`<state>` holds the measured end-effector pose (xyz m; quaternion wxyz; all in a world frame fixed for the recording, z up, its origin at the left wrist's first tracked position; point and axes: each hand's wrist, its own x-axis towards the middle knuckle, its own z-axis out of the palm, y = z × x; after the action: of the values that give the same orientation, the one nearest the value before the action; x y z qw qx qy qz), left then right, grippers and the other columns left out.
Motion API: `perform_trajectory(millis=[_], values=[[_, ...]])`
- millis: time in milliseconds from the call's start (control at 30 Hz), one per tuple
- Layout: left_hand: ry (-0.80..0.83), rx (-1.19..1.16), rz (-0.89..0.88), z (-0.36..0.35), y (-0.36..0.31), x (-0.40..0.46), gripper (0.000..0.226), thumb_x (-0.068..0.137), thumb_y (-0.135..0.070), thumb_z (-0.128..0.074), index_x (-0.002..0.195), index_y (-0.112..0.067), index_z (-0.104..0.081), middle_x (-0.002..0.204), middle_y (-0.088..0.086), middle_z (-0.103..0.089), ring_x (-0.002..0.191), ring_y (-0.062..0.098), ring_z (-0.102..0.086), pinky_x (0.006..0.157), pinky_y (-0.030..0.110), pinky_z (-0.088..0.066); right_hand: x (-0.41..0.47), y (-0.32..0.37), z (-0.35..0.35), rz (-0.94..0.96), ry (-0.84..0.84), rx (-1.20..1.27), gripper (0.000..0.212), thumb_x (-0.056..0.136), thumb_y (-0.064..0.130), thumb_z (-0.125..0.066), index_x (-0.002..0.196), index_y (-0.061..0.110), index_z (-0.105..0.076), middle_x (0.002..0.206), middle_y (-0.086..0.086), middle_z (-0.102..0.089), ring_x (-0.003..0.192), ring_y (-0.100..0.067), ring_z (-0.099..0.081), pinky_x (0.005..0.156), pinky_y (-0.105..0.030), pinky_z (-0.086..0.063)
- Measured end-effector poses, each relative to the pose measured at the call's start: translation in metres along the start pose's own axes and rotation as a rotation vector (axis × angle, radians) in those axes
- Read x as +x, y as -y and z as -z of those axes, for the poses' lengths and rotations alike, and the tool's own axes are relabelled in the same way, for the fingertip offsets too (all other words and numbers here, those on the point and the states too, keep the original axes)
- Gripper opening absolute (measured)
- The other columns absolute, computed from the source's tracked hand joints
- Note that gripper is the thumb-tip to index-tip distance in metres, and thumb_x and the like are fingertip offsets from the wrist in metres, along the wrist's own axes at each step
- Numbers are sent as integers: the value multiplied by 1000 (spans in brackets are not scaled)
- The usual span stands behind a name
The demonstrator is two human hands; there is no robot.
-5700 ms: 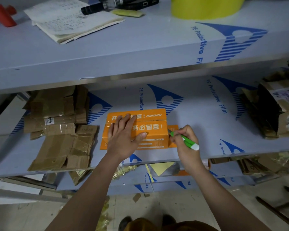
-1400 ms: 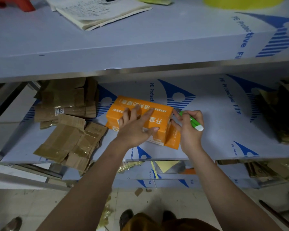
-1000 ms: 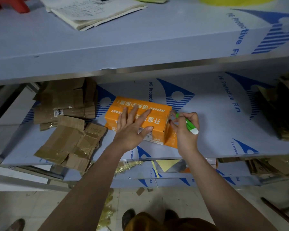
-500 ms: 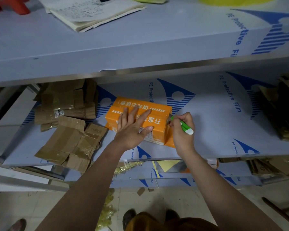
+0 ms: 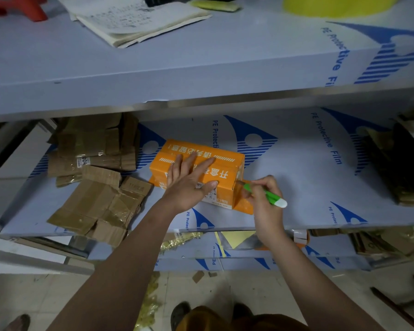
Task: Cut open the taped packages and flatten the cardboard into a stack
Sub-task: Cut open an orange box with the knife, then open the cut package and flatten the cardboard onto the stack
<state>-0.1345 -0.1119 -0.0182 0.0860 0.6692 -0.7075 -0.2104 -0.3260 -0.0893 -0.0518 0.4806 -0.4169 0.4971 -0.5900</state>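
The knife (image 5: pixel 264 193) could slip off the tape and nick the left hand (image 5: pixel 189 182), because that hand lies close to the cut. The box (image 5: pixel 215 161) could also slide on the smooth shelf (image 5: pixel 308 187). The left hand lies flat and spread on the box. The right hand (image 5: pixel 263 204) is curled round the green knife, its tip at the box's right end.

Shelves with boxes and paper

The middle shelf (image 5: pixel 296 187) has blue and white film on it. An orange box (image 5: pixel 227 161) sits on it, with flat brown cardboard (image 5: pixel 101 206) just beside it on the left and more cardboard (image 5: pixel 402 168) far right. The top shelf (image 5: pixel 225 58) holds an open notebook (image 5: pixel 139 22) and something yellow (image 5: pixel 339 5).
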Motion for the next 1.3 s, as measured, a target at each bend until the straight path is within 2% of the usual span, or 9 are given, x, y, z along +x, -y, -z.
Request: perform_trajectory(millis=[100, 200, 367, 533, 667, 767, 1000, 1133, 1300], values=[[-8, -51, 21, 0, -2, -2, 61, 95, -60, -44, 149, -53, -17, 162, -14, 10, 146, 17, 28, 117, 44, 15, 8, 2, 17, 143, -145, -37, 15, 97, -3, -50, 98, 12, -49, 77, 16, -60, 74, -9, -60, 69, -29, -52], [-40, -98, 48, -3, -4, -1, 57, 94, -59, -46, 147, -52, -25, 162, -15, 6, 146, 15, 27, 116, 42, 16, 25, -6, 45, 351, -76, -494, 10, 97, 19, -59, 95, 11, -55, 85, 4, -59, 79, -17, -55, 67, -33, -49], [-174, -76, 84, -13, -14, 6, 54, 90, -71, -37, 138, -46, -39, 160, -9, -7, 147, 20, 19, 116, 44, 16, 43, -25, 82, 50, 97, -1015, 53, 90, 2, -64, 138, 15, -48, 126, -12, -57, 124, -24, -42, 96, -35, -44], [-192, -95, 79, -13, -15, 11, 50, 90, -64, -48, 135, -42, -43, 157, -5, -13, 148, 23, 15, 117, 46, 14, 49, -31, 95, -5, 221, -1298, 68, 90, -2, -51, 152, 19, -34, 143, -9, -47, 130, -28, -34, 108, -33, -29], [-201, -116, 37, -8, -12, 13, 56, 88, -60, -57, 138, -41, -41, 156, -5, -20, 148, 24, 7, 118, 46, 10, 59, 4, 57, 228, 140, -1076, 49, 95, 3, -53, 142, 11, -48, 137, -16, -49, 129, -31, -37, 98, -22, -27], [-251, -217, 36, -2, -11, 10, 68, 83, -55, -68, 141, -36, -39, 154, -2, -20, 147, 25, -4, 119, 45, 1, 65, 36, 10, 270, 317, -883, 47, 101, 16, -52, 147, 18, -43, 148, -7, -46, 137, -23, -39, 101, -21, -27], [-332, -543, 541, 6, -7, 0, 131, 63, -48, -88, 155, -25, 4, 162, 4, 6, 150, 31, 1, 120, 53, -16, 56, 35, -35, 248, 532, -982, 44, 103, 32, -47, 142, 13, -50, 145, -4, -49, 130, -21, -48, 105, -29, -38], [-373, -1079, 510, -2, 5, -1, 88, 80, -15, -80, 139, -34, -17, 142, 8, -46, 128, 30, -50, 105, 53, -44, 31, 30, -42, 332, 478, -1073, 52, 97, 41, -56, 137, 8, -55, 136, -6, -54, 120, -22, -55, 98, -29, -43], [-408, -1212, 526, -2, 3, -2, 107, 80, -2, -77, 152, -33, -3, 133, 2, -53, 118, 25, -55, 99, 55, -47, 30, 34, -49, 291, 454, -1154, 70, 82, 61, -67, 131, 12, -57, 126, -6, -57, 112, -22, -59, 89, -30, -46]])
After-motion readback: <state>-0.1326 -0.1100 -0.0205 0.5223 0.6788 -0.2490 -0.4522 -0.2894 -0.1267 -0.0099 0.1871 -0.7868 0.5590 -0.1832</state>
